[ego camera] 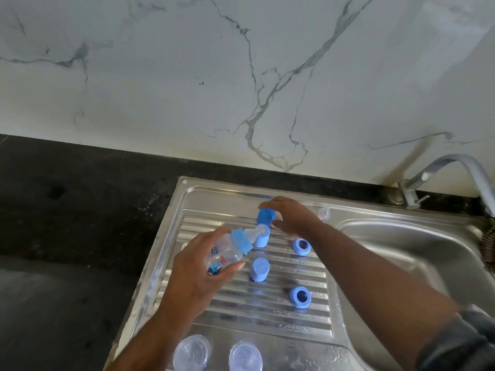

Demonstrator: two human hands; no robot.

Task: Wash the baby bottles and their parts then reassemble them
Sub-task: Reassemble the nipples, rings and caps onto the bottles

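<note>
My left hand [194, 274] grips a clear baby bottle [227, 254], tilted, with a blue ring and a clear teat on it, above the steel drainboard [235, 311]. Farther back my right hand [290, 218] closes around a blue cap [265, 216]. Two more blue caps [259, 269] stand on the ribs; one of them [262, 238] is partly hidden behind the teat. Two blue screw rings [302, 246] [299, 296] lie to the right. Two clear bottles [191, 353] [245, 356] stand at the near edge. A clear teat [324, 212] lies near the basin's back rim.
The sink basin [401, 258] lies to the right, with a curved steel tap [444, 172] at its back corner. Dark stone counter [67, 223] extends left of the drainboard. A white marbled wall [241, 76] rises behind.
</note>
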